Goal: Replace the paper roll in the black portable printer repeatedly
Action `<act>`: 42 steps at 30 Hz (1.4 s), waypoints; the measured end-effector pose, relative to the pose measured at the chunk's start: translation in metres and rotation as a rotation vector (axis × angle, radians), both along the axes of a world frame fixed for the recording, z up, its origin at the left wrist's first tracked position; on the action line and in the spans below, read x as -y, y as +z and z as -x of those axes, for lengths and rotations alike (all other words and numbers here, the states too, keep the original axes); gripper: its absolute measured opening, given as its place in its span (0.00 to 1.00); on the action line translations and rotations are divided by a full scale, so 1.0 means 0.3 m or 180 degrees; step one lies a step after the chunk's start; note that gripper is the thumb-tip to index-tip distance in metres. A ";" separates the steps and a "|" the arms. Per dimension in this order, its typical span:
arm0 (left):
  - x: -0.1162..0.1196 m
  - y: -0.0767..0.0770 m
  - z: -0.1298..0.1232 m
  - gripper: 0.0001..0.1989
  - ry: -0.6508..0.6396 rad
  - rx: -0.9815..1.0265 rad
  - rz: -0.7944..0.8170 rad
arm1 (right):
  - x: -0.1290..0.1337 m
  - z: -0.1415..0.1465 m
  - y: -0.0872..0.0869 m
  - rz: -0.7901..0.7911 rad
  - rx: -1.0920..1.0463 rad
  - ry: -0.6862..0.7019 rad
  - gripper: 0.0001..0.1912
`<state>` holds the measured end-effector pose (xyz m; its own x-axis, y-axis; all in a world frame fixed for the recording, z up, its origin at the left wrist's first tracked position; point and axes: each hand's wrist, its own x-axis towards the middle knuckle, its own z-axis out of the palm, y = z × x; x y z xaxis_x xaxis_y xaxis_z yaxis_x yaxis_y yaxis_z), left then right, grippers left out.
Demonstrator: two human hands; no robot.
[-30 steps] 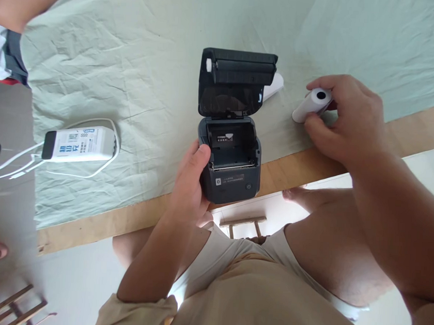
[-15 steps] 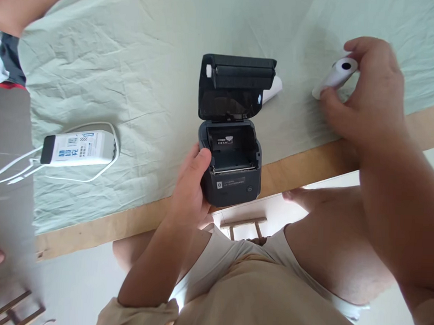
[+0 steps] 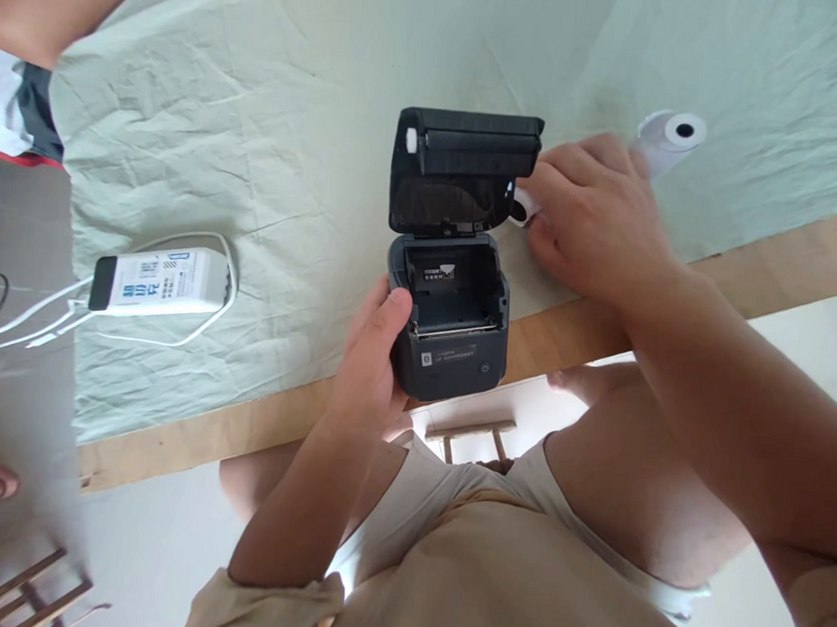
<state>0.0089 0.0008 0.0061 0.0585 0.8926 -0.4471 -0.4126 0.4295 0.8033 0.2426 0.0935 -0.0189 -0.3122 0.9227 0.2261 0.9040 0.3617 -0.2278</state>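
Note:
My left hand [image 3: 374,358] is closed around the left side of a dark grey label printer [image 3: 450,367], thumb on its rim. The printer's black lid [image 3: 465,148] is swung up, and its paper bay [image 3: 454,297] shows nothing loaded. Just right of the lid, my right hand [image 3: 592,210] has thumb and fingers about a small white paper roll [image 3: 523,207]; its dark core end shows, the rest is covered by the hand. Beyond that hand, a second white paper roll [image 3: 670,144] lies on the cloth, its core facing right.
A pale green cloth [image 3: 293,157] covers the table, with a bare wooden edge [image 3: 208,433] towards me. To the left lies a white power strip [image 3: 171,282] with cables. Another person's arm [image 3: 56,4] reaches in at the upper left. A wooden stool [image 3: 39,593] stands below left.
My right hand has let go of the far right roll and moved left to the roll beside the lid. The left hand still holds the printer.

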 end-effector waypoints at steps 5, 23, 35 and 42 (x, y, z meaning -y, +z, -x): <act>0.001 -0.001 0.001 0.19 -0.0026 -0.0015 -0.0055 | 0.053 -0.028 0.013 -0.0301 -0.0198 0.0106 0.15; -0.008 0.020 -0.009 0.18 -0.0124 -0.0076 0.0022 | 0.209 -0.081 0.016 -0.0374 -0.1079 0.0249 0.18; -0.008 0.009 -0.011 0.18 -0.0046 -0.0052 -0.0044 | 0.213 -0.072 0.009 -0.0439 -0.1007 0.0299 0.22; -0.002 0.008 -0.003 0.18 -0.0063 -0.0004 -0.0037 | 0.214 -0.080 0.000 -0.0202 -0.1003 0.0347 0.31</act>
